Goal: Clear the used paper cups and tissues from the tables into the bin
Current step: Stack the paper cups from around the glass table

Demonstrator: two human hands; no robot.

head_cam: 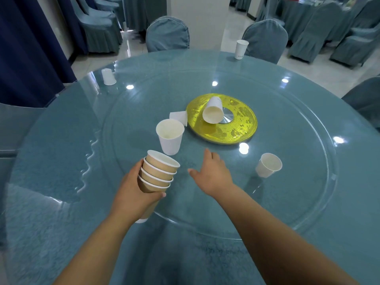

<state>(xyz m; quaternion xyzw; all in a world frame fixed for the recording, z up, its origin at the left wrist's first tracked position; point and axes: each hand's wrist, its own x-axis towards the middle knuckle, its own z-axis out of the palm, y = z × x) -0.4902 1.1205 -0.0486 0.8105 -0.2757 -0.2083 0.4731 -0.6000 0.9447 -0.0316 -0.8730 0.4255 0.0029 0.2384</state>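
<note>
At the far left of the glass-topped surface (61, 161) stands an inverted white cup (108, 77), and nearer, the left grip (131, 190) is curled round a stack of brown paper cups (158, 173). Just beyond the stack is an upright white cup (170, 136), and right of it another cup (213, 110) lies on the gold disc (242, 128). The right grip (213, 173) is stretched over the surface, fingers spread and holding nothing, with a small white cup (268, 165) to its right.

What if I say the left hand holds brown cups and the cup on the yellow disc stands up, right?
No. The left hand holds the brown cups, but the cup on the yellow disc lies on its side, as the head view shows.
</note>
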